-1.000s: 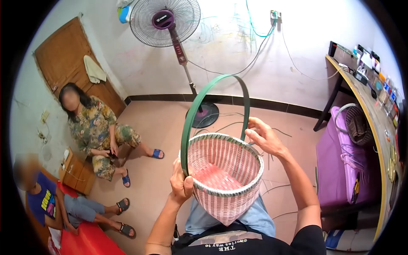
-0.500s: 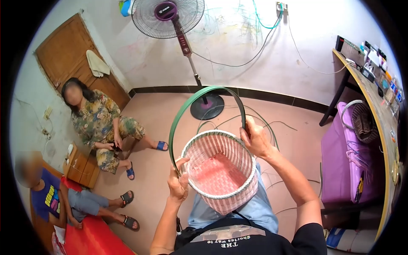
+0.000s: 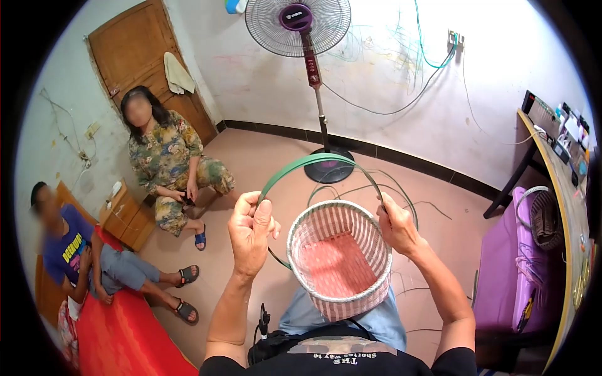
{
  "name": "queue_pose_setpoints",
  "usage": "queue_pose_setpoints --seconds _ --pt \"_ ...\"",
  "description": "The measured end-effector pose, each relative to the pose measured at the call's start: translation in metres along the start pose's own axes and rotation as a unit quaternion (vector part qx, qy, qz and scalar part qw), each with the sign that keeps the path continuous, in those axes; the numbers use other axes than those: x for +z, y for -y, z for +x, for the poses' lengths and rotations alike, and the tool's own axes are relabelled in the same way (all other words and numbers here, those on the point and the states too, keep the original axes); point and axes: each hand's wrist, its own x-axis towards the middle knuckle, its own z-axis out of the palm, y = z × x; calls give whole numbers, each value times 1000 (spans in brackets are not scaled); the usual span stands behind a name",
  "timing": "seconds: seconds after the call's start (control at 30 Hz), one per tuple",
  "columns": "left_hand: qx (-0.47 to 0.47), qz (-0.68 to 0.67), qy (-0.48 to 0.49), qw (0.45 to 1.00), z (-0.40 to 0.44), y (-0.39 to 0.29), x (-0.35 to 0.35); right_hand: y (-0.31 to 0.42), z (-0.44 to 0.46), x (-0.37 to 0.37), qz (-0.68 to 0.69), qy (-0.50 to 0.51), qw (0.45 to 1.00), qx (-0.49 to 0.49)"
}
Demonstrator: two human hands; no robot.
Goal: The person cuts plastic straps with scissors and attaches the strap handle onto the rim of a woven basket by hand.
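A pink-and-white woven basket [image 3: 338, 301] with a pale green rim rests at my lap, its mouth facing up. Over it arches a flat green strap [image 3: 313, 159]. My left hand [image 3: 251, 235] pinches the strap between thumb and fingers, left of the basket and apart from its rim. Below that hand, a darker length of strap hangs toward the rim's left side. My right hand [image 3: 399, 225] is closed around the strap's other side, close beside the rim on the right. Whether those fingers also touch the rim is hidden.
A standing fan [image 3: 325, 164] is ahead, with loose green strips [image 3: 401, 194] on the floor. Two people sit at left, near a red-covered seat [image 3: 125, 332]. At right are a purple bin [image 3: 495, 269], a dark basket [image 3: 547, 219] and a cluttered table [image 3: 552, 169].
My left hand has moved up the strap, away from the basket's rim. The strap's arch now stands lower over the basket. The camera view has shifted left.
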Motion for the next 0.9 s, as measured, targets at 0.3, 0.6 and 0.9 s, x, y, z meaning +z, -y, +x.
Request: queue_pose_setpoints --seconds 0.3,0.6,0.9 --pt "-195 -91 213 953 33 -42 -6 5 1 -3 15 0 1000 -10" --pt "-113 218 238 940 75 -64 23 5 5 -9 30 11 998 -46" --pt "241 505 248 791 79 -59 67 2 6 -2 52 15 998 -36"
